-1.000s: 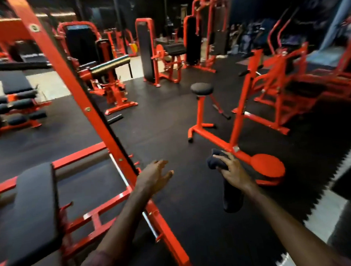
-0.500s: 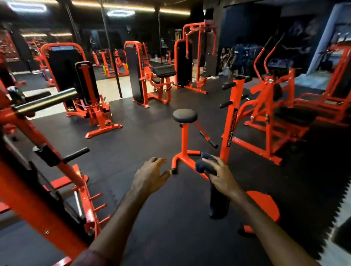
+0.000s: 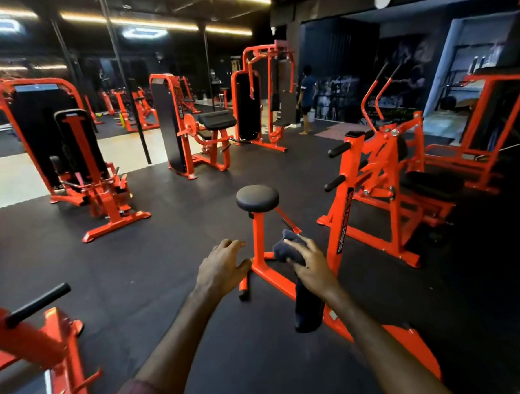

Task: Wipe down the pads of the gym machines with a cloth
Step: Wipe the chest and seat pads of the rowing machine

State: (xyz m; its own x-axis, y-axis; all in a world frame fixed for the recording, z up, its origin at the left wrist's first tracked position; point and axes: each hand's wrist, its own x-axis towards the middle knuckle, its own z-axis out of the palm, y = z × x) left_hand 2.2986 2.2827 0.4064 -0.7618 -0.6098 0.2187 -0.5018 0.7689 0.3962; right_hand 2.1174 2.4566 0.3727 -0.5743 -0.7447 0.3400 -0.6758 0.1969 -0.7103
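Dim hall, lit from above by warm strip lights (image 3: 165, 21) along the ceiling and a cold white panel (image 3: 144, 32) that glares and blooms. A pale band of floor (image 3: 7, 177) at far left is washed out, while the dark mat (image 3: 135, 263) swallows shadows. Wide-angle bend pulls the edges outward; the far wall and corners are soft, noisy and smeared, while the near centre is sharper.

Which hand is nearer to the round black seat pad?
Roughly equal, perhaps the left hand, open, below-left of the round seat pad; the right hand, gripping the dark cloth, is below-right.
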